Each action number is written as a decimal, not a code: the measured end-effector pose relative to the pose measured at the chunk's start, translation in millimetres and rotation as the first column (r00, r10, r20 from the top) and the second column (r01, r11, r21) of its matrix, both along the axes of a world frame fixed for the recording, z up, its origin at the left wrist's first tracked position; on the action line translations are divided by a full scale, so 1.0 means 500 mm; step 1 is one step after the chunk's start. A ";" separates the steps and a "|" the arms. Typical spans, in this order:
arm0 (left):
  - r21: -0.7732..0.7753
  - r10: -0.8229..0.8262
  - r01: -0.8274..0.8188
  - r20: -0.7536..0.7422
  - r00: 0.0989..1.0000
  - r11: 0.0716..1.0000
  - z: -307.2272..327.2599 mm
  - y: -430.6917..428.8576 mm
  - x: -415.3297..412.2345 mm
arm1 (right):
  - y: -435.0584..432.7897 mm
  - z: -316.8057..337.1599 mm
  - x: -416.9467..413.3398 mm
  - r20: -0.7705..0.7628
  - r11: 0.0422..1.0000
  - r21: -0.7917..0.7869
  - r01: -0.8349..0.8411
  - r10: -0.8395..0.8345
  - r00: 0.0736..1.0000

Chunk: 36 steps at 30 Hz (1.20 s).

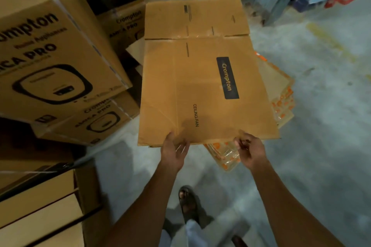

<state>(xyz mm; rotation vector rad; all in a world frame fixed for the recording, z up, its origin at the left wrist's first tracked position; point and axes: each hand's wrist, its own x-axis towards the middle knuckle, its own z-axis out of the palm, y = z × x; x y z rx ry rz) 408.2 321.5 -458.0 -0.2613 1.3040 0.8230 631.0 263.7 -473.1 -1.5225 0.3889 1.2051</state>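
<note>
Evidently light but floppy: my right hand (250, 150) pinches the flattened box (200, 86) at its near edge; left hand (174, 151) may grip too, can't tell.

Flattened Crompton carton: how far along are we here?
Done: the flattened carton is already collapsed, and orange-printed flat cartons lie piled on the floor beneath it. In hand: the left hand and right hand pinch its near edge; whether it rests on that pile is unclear. Left: probably releasing it onto the pile. The stacked boxes beside it look sealed.
</note>
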 end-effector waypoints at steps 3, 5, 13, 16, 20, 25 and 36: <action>0.029 -0.001 -0.001 0.045 0.999 1.000 -0.016 -0.007 -0.015 | -0.006 -0.005 -0.008 -0.037 0.998 0.028 -0.050 0.051 0.998; 0.036 -0.013 0.011 0.075 0.997 0.999 -0.027 -0.011 -0.027 | -0.006 -0.002 -0.014 -0.064 0.998 0.055 -0.027 0.031 0.997; 0.062 -0.046 0.042 0.059 0.997 0.997 -0.016 -0.035 -0.099 | 0.019 0.004 -0.137 -0.068 0.995 0.039 -0.087 0.089 0.994; 0.097 -0.009 0.009 -0.006 1.000 0.995 -0.009 -0.054 -0.180 | 0.043 -0.004 -0.240 -0.038 0.950 0.099 -0.295 0.300 0.953; 0.121 0.172 -0.159 -0.109 0.979 0.980 -0.003 -0.112 -0.352 | 0.084 0.003 -0.430 0.006 0.783 0.109 -0.613 0.616 0.788; 0.117 0.411 -0.394 -0.248 0.877 0.912 -0.015 -0.258 -0.585 | 0.077 0.004 -0.702 -0.004 0.450 0.088 -0.889 0.892 0.451; -0.030 0.637 -0.708 -0.412 0.652 0.705 -0.181 -0.642 -0.864 | -0.129 -0.131 -1.186 0.082 -0.304 -0.020 -0.952 0.949 -0.305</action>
